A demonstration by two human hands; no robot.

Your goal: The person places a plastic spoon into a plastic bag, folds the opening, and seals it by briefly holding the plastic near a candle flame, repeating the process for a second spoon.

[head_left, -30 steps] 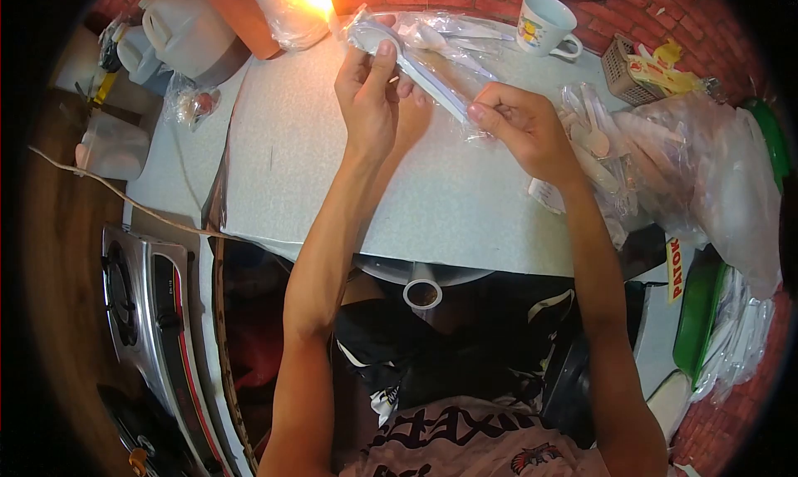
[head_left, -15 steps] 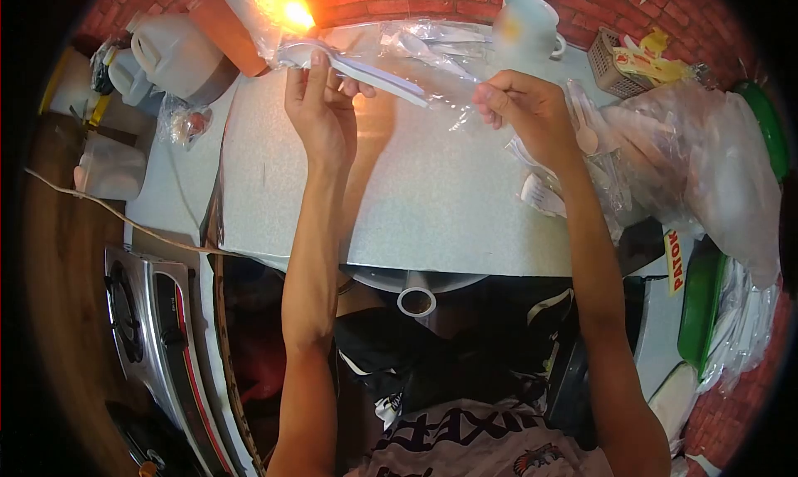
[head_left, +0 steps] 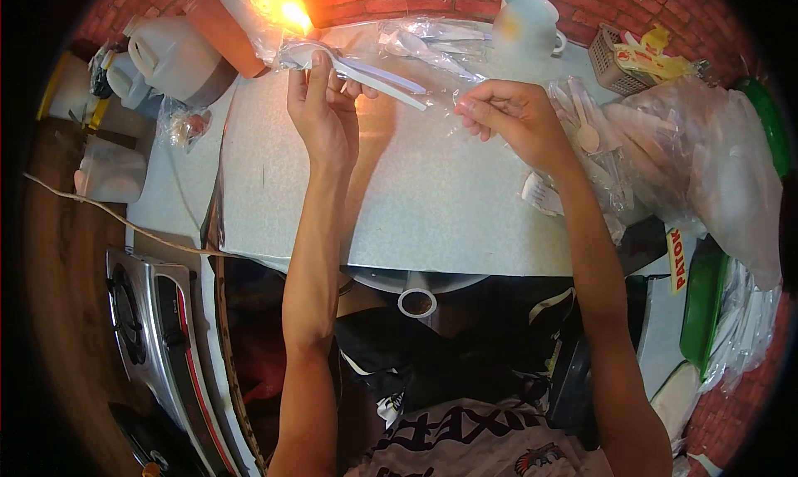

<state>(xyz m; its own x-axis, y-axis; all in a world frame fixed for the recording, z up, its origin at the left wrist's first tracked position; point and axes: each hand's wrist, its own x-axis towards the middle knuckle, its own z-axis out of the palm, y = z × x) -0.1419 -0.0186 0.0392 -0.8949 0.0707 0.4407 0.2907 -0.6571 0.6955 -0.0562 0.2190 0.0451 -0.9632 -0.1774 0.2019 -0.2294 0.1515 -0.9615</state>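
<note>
- The plastic spoon and fork (head_left: 378, 76) are out of any wrapper, raised over the far side of the tabletop (head_left: 432, 203); by the look of it they are not yet slid into the clear plastic sleeve (head_left: 453, 95)
- Left hand (head_left: 322, 115): grip clamped on the cutlery's bowl end, thumb on top
- Right hand (head_left: 515, 120): fingertips pinched together on the sleeve's edge, right of the handles
- More bagged cutlery (head_left: 598, 145) lies at the right
</note>
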